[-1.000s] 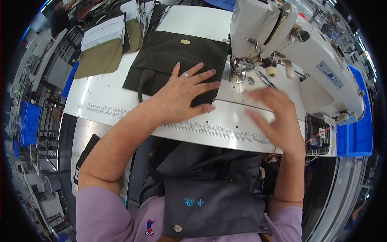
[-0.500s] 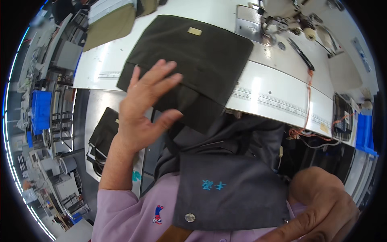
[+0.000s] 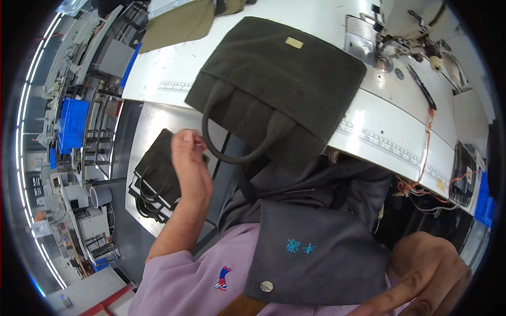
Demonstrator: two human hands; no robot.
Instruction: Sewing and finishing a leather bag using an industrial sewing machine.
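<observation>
A dark olive fabric bag [image 3: 295, 79] with a small yellowish label lies on the white sewing table, its handle [image 3: 232, 159] looped over the near edge toward my lap. Left of it, my left hand [image 3: 191, 166] is in the air with fingers loosely bent, nothing visible in them. It is beside a stack of similar dark bags [image 3: 161, 163] with handles, on a lower metal surface. My right hand [image 3: 427, 274] is raised close at the lower right, off the table, one finger stretched toward the lower edge. Its fingertips are cut off.
A sewing machine [image 3: 406, 47] stands at the far right, with black thread snips [image 3: 420, 87] on an orange cord near it. Olive and pale fabric pieces [image 3: 176, 29] lie at the far left. A ruler strip [image 3: 392, 143] runs along the table's front edge.
My left hand has come off the bag and moved down and back toward the stack at the left. The bag's handle, earlier covered by that hand, now shows. My view has shifted slightly left.
</observation>
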